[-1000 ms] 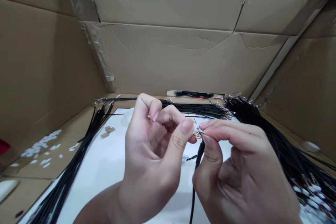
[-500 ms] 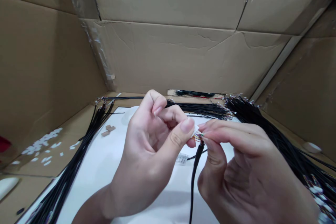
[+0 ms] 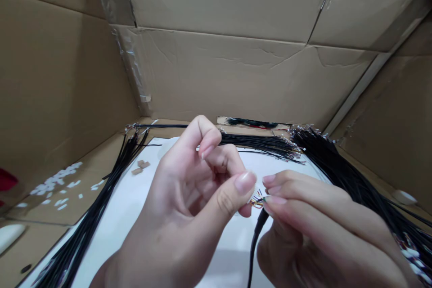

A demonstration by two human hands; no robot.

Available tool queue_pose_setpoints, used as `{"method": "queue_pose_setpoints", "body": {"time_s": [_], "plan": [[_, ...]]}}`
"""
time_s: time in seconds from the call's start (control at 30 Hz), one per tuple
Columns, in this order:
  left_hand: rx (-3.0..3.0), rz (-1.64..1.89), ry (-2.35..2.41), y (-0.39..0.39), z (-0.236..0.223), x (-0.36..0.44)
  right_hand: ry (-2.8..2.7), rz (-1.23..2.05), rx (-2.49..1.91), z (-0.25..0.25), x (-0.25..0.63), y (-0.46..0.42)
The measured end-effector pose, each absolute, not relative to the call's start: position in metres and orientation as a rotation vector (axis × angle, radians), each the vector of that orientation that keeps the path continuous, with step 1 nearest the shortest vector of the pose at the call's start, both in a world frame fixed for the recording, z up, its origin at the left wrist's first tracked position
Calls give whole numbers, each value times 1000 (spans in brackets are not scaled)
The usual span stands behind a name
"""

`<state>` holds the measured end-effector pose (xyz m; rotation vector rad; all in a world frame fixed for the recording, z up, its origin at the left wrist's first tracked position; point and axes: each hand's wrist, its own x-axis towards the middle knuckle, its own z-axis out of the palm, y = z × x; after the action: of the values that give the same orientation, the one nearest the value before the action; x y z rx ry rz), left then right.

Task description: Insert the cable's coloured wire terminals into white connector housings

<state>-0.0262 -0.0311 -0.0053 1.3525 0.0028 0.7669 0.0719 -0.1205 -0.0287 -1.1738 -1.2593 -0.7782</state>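
A black cable (image 3: 257,238) hangs between my hands, and thin coloured wires (image 3: 257,201) fan out from its upper end. My left hand (image 3: 195,202) pinches a small white connector between thumb and forefinger; most of it is hidden behind the thumb. Some of the yellow and orange wires run to the left fingertips. My right hand (image 3: 313,225) is closed at the fingertips on one of the thin wires, which looks greenish, just above the cable's end. The other fingers of the right hand lie stretched alongside.
Bundles of black cables lie at the left (image 3: 97,202), the back (image 3: 256,140) and the right (image 3: 351,180) of the white board (image 3: 135,207). Small white pieces (image 3: 56,182) are scattered on cardboard at left. Brown bits (image 3: 140,167) sit on the board. Cardboard walls (image 3: 216,72) enclose the space.
Both hands have come slightly lower in view with the cable. The right fingers have straightened somewhat, and its upper fingertips now stand apart from the left thumb.
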Motion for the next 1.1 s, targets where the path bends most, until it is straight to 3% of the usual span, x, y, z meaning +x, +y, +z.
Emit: {"method": "queue_pose_setpoints", "body": {"time_s": [0.1,0.97,1.1], "plan": [[1356,783,21,-33,-5,-27,-1226,-1093,-1158,-26,65,-113],[1404,693,132,-34,-9,-34,-1324,-1243,-1199,-13,67,-113],[1357,691,86,-31,-5,-31,-1432,-1004,-1181,-18,76,-124]]}}
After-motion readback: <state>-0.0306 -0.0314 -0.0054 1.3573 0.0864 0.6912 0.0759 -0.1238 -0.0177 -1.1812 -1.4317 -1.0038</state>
